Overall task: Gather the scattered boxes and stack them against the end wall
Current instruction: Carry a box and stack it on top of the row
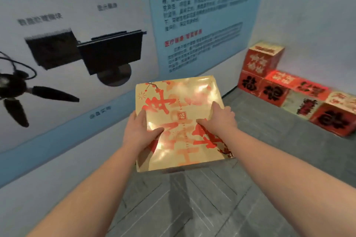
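I hold a flat gold box (pixel 179 102) with red characters in front of me, above the grey floor. My left hand (pixel 139 131) grips its left edge with the thumb on top. On the right side of its top face rests my right hand (pixel 219 119), gripping it. Against the end wall (pixel 312 15) at the right stands a stack of red and cream boxes (pixel 285 90): a row on the floor, with one red box (pixel 263 57) on top at the corner end.
A blue side wall with a large printed poster (pixel 96 31) runs along the left. A black fan-like fixture with cables (pixel 15 90) sticks out from it at far left. Grey tiled floor (pixel 192 198) stretches from me towards the stack.
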`<state>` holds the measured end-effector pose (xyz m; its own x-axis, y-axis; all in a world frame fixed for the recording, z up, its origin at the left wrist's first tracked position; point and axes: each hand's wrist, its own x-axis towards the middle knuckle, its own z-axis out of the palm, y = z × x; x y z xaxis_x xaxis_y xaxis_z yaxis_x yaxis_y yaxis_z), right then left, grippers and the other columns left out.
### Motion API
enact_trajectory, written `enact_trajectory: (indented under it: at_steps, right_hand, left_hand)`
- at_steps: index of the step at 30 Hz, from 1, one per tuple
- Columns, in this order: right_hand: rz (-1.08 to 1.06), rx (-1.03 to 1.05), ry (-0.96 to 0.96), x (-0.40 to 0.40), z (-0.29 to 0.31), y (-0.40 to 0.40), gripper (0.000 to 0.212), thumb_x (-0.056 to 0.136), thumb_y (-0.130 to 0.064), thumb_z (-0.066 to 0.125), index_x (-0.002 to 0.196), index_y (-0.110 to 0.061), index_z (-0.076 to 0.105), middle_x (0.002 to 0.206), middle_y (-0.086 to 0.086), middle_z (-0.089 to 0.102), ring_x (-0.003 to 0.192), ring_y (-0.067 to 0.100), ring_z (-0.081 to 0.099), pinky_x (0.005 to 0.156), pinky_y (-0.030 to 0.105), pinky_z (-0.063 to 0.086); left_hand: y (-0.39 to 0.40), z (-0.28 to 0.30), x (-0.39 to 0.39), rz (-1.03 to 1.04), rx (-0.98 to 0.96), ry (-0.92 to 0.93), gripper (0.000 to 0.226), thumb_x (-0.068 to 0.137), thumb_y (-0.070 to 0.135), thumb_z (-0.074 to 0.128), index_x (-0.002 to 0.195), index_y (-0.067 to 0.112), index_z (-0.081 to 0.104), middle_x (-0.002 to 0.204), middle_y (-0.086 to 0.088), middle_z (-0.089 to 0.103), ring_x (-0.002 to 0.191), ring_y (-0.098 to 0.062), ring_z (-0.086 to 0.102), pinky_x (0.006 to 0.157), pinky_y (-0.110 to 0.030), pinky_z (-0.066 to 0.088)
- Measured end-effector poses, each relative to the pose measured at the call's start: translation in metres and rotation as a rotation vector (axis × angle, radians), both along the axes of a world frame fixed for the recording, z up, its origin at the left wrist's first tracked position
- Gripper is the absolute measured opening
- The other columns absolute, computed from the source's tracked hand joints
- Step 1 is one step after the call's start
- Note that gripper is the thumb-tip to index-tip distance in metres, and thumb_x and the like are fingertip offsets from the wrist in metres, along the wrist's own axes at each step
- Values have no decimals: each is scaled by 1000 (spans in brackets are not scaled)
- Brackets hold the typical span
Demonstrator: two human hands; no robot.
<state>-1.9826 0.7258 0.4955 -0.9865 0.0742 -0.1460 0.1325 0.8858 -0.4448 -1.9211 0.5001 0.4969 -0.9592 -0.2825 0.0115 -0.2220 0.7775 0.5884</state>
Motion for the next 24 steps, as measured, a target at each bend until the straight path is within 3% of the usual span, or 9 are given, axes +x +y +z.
enact_trajectory:
  at_steps: [5,12,18,24]
  right_hand:
    - [-155,-5,61,-27,35,107,72,80,-59,65,134,-19,38,135,18,38,125,38,37,96,48,43]
    - [-259,30,72,-90,68,248,71,81,-59,63,134,-19,39,135,20,38,125,38,36,96,46,42]
    - [-322,31,72,-162,75,324,71,82,-56,64,136,-16,40,134,21,38,124,38,38,92,41,43]
    - [-415,69,55,-275,52,385,75,80,-62,61,138,-20,38,138,18,42,129,37,36,95,44,43]
  left_hand:
    - [97,34,-67,-169,-3,32,86,73,58,71,144,28,32,143,0,38,132,-21,36,105,-43,34]
    - [233,63,-162,-316,19,80,78,72,54,73,139,28,40,135,0,44,128,-21,40,102,-39,36]
    - [307,55,-257,-392,32,93,71,73,52,73,133,27,46,132,-2,48,124,-22,43,96,-36,39]
    - [373,39,-393,-500,31,57,80,76,48,74,142,22,38,140,-4,42,130,-23,38,103,-38,35]
